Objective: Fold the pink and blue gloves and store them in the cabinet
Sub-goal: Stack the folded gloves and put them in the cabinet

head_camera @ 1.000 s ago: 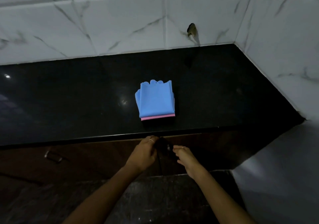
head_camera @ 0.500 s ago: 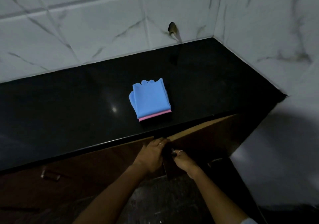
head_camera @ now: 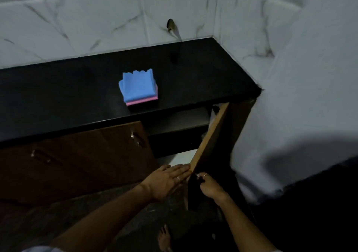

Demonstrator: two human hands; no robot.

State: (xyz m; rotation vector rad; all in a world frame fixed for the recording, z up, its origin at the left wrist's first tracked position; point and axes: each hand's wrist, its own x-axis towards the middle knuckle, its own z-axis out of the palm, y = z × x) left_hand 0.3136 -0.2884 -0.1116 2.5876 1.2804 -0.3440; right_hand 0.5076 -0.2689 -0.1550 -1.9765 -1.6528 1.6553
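The folded gloves (head_camera: 138, 86) lie stacked on the black countertop (head_camera: 67, 88), blue on top with a pink edge showing beneath. Below the counter, the right cabinet door (head_camera: 211, 137) is swung wide open, and a dark shelf (head_camera: 178, 120) shows inside. My left hand (head_camera: 168, 180) lies flat with fingers spread against the door's lower inner edge. On the door's outer side, my right hand (head_camera: 207, 184) grips the handle. Both hands are well below the gloves.
The left cabinet door (head_camera: 77, 154) with metal handles stays closed. White marble-patterned tiles (head_camera: 87, 19) back the counter, and a white wall (head_camera: 310, 96) stands close on the right. A bare foot (head_camera: 164, 238) shows on the dark floor.
The right cabinet door has swung from slightly ajar to wide open, exposing the shelf. My left hand has flattened against its edge. The view has shifted left and down.
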